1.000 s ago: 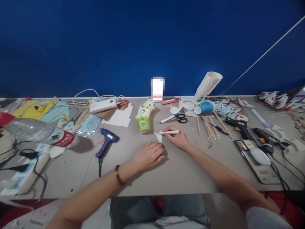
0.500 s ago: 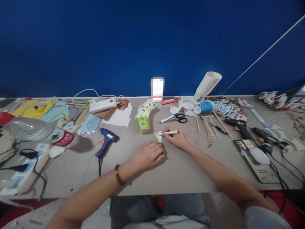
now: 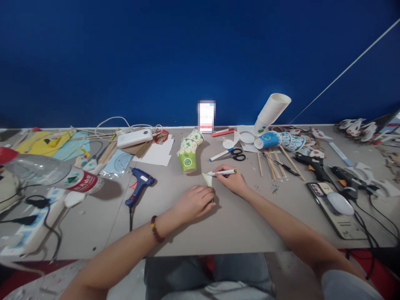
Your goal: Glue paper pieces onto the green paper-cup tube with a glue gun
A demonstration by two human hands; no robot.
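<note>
Green cups (image 3: 188,158) lie beyond and left of your grip. Your left hand (image 3: 196,201) rests nearer you, its hold undeterminable. Your right hand (image 3: 231,180) grips the marker (image 3: 230,172), barely shifted over half a second; pen work appears to continue. The small paper piece (image 3: 208,180) lies at the marker's tip.

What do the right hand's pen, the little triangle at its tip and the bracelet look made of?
Pen: probably smooth plastic, from its even white barrel. Triangle: likely matte paper or card; it looks thin, flat and straight-edged. Bracelet: perhaps wooden beads, judging by the reddish-brown rounded segments; finish unclear.
</note>
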